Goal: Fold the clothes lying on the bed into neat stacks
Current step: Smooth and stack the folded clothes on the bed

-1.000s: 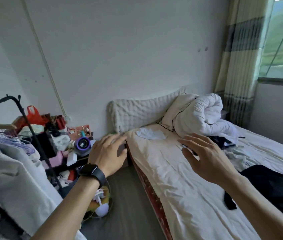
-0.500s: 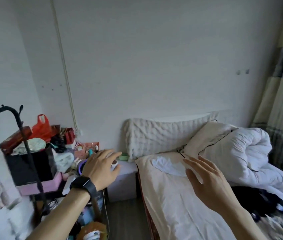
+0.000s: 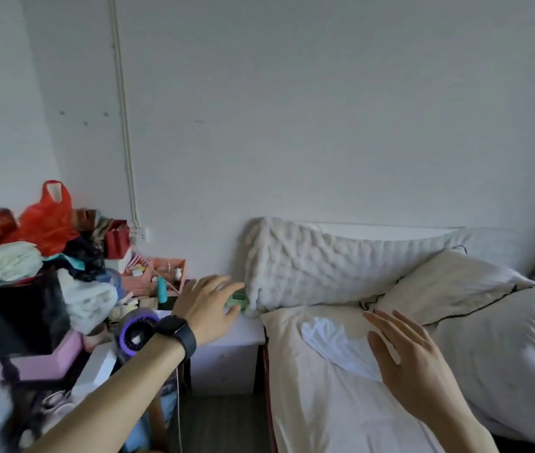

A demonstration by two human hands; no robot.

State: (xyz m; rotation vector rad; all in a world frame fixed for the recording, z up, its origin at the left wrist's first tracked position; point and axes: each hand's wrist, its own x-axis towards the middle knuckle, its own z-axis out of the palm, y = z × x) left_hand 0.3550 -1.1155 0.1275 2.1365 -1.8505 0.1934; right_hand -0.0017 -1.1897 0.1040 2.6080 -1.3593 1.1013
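1. Near right, the right hand (image 3: 420, 377) hovers over the bed (image 3: 318, 416), palm down, fingers straight and spread, holding nothing.
2. Just left of that hand and a little beyond it, a crumpled white garment (image 3: 331, 343) lies on the sheet. Its long axis runs from far left to near right, and its near end is hidden behind the fingers.
3. Left of the bed, the left hand (image 3: 207, 310), with a dark watch (image 3: 179, 333) at the wrist, hangs over a white nightstand (image 3: 227, 354). Its fingers are loose and empty, near a small green box (image 3: 238, 300).
4. The right hand is much nearer the garment; the left would have to cross the bed's edge to reach it.
5. Farthest, a textured pillow (image 3: 325, 266) leans against the wall, with a rolled duvet (image 3: 505, 354) at right.
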